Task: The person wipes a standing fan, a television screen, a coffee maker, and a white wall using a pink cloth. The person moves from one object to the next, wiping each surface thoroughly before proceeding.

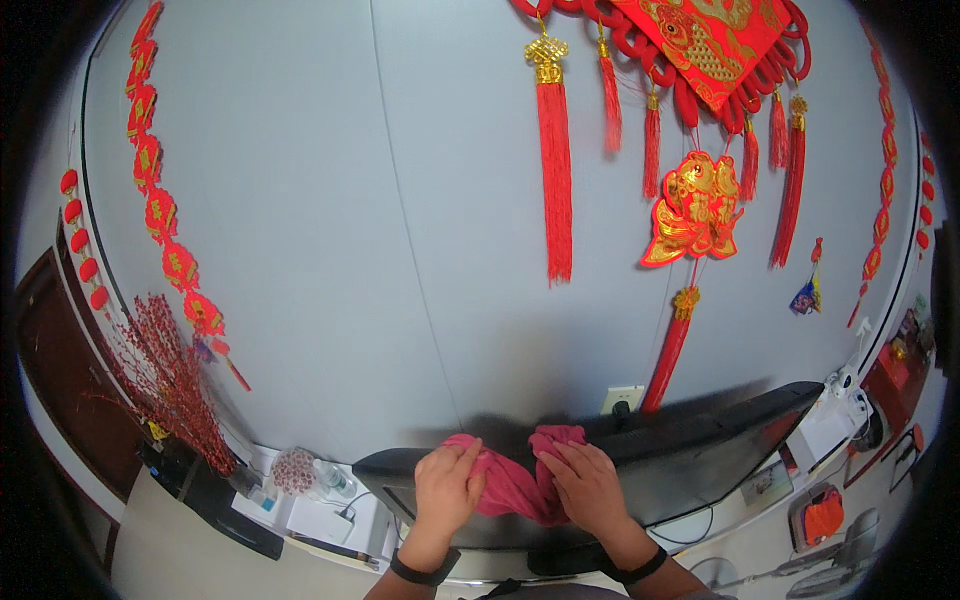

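Note:
A crumpled pink cloth (517, 484) stretches between my two hands over the top edge of a black flat-screen television (675, 469). My left hand (448, 480) grips one end of it, fingers curled over the fabric. Bunched cloth lies under my right hand (585, 480), whose fingers press on it near the top of the set. Between the hands the fabric sags in front of the screen. Both wrists wear a dark band.
Behind the television are a wall socket with a black plug (621, 409) and a hanging red tassel (666, 364). Dried red-berry branches (176, 390) stand left, beside a plastic bottle (334, 478) on the white cabinet (319, 525). A fan (840, 551) and an orange item (823, 517) sit at lower right.

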Tool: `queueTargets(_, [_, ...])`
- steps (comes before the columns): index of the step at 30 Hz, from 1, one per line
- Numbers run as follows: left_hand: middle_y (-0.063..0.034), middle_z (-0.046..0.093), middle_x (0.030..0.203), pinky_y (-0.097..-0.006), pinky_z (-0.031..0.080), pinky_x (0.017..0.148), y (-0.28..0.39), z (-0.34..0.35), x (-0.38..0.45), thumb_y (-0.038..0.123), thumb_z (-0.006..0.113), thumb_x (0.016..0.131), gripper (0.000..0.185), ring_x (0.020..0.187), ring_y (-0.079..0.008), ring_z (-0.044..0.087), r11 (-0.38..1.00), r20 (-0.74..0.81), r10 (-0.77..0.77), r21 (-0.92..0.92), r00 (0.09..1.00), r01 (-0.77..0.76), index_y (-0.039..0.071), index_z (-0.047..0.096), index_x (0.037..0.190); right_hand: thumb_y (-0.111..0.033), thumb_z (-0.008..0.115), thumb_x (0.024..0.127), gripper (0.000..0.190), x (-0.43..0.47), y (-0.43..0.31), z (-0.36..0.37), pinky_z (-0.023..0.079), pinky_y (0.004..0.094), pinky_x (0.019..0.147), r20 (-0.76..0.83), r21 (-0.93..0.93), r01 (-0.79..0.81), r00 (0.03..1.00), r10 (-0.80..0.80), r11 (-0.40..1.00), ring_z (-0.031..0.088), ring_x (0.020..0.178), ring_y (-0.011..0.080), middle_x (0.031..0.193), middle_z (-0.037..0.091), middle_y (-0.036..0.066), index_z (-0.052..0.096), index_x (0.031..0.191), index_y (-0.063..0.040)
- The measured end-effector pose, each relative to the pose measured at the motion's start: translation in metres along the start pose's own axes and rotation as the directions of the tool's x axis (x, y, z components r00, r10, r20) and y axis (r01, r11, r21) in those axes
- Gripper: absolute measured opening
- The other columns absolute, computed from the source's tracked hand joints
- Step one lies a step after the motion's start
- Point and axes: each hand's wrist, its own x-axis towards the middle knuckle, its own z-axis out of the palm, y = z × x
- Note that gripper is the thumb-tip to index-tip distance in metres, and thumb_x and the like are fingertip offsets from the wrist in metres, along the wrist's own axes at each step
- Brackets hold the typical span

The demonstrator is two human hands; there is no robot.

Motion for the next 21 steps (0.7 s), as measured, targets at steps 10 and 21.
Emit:
queueTargets(10, [-0.0105,0.066,0.101,-0.043,0.048,0.084,0.0006,-0.0011,0.0021,0.022,0.072,0.078,0.044,0.094,-0.0304,0.063,0.999,-0.041,0.031,0.029,0.999,-0.029,0.01,0.071,0.12,-0.008,0.065,0.082,0.05,0.0008,0.0015,-0.0009,0.043,0.0493,0.106,-0.007,-0.021,0.046,0.999,-0.046,0.999,0.056,0.12,0.0333,0.13,0.06,0.011,0.061,0.131,-0.014])
queueTargets(21, [-0.0155,0.066,0.108,-0.0465,0.047,0.09,-0.0024,0.0009,-0.0009,0.018,0.07,0.079,0.046,0.103,-0.036,0.061,1.0,0.022,0.008,0.019,1.0,-0.009,0.008,0.068,0.124,-0.011,0.064,0.085,0.047,0.0004,0.0044,0.0001,0.041,0.0496,0.109,0.01,0.023,0.008,1.0,-0.008,1.0,0.057,0.124,0.0315,0.131,0.062,0.01,0.062,0.131,-0.017])
